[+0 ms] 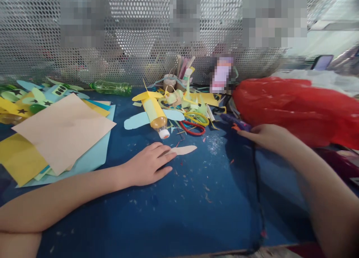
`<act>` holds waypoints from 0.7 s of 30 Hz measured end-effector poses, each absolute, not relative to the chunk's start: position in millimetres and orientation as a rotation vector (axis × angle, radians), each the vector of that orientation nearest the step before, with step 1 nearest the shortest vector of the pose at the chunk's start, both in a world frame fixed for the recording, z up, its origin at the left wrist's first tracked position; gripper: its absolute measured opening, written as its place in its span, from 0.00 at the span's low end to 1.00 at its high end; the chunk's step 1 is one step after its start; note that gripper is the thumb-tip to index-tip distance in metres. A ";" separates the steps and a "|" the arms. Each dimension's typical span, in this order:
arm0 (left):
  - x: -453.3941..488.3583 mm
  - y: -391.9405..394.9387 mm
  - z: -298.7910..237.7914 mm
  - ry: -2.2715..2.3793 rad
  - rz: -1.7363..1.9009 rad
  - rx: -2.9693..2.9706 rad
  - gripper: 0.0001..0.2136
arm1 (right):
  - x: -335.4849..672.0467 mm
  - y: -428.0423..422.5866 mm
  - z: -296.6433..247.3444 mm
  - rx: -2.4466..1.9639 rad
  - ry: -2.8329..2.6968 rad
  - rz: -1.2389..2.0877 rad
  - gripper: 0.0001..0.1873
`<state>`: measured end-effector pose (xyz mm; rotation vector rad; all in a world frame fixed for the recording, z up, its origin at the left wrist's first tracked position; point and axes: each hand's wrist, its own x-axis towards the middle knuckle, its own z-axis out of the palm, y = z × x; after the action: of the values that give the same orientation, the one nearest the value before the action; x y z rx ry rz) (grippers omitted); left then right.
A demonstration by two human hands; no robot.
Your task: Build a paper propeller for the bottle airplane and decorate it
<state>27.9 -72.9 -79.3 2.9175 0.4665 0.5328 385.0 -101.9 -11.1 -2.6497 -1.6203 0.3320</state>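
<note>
My left hand (150, 163) lies flat on the blue table (174, 209), fingers stretched out over one end of a small beige paper cutout (183, 150). My right hand (265, 136) reaches to the right of it and closes around the handle of a purple glue gun (235, 122) with an orange trigger; its black cord (256, 183) runs toward the table's near edge. Just beyond the left hand lies a plastic bottle airplane (153, 112) with yellow paper wrap and light-blue wings.
A stack of beige, yellow and light-blue paper sheets (60, 132) covers the left. Red-handled scissors (193, 127) and paper scraps lie behind the cutout. A big red plastic bag (297, 108) fills the right. A green bottle (112, 88) lies by the perforated metal screen (134, 33).
</note>
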 end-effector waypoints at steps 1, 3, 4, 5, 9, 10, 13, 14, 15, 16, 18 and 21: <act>27.8 -73.0 -80.3 0.463 0.549 2.920 0.20 | 386.8 -103.2 -6.3 -2.646 -1.546 0.304 0.22; 27.9 -73.0 -82.1 0.452 0.590 2.928 0.20 | 385.9 -105.7 2.5 -2.550 -1.361 0.289 0.17; 28.1 -73.0 -82.8 0.449 0.610 2.933 0.20 | 382.6 -106.4 5.9 -2.437 -1.230 0.302 0.14; 28.3 -73.1 -83.2 0.449 0.619 2.938 0.20 | 377.4 -106.6 8.2 -2.252 -1.091 0.372 0.11; 28.7 -74.2 -81.7 0.514 0.588 2.938 0.19 | 342.9 -104.2 3.9 -1.718 -0.711 0.882 0.03; 28.6 -74.4 -81.0 0.532 0.581 2.934 0.19 | 332.9 -103.6 -0.2 -1.698 -0.691 0.958 0.03; 28.1 -75.2 -79.9 0.551 0.590 2.936 0.19 | 306.7 -103.1 -13.1 -1.657 -0.858 1.127 0.06; 28.0 -75.4 -80.1 0.551 0.594 2.937 0.19 | 300.5 -103.0 -15.4 -1.629 -0.941 1.138 0.07; 27.9 -75.5 -80.4 0.554 0.598 2.935 0.19 | 296.1 -102.8 -15.7 -1.591 -1.038 1.164 0.08; 27.9 -75.5 -80.9 0.560 0.605 2.930 0.18 | 293.5 -102.3 -13.8 -1.551 -1.151 1.179 0.09; 28.0 -75.4 -81.8 0.562 0.621 2.925 0.19 | 293.5 -100.2 -3.6 -1.527 -1.427 1.162 0.12; 28.6 -74.6 -82.0 0.547 0.651 2.939 0.19 | 299.8 -96.5 19.1 -1.724 -1.806 0.962 0.21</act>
<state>28.6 -74.6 -82.0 2.9386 0.5466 0.6511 299.8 -96.5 19.1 -1.7238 -1.8061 0.9623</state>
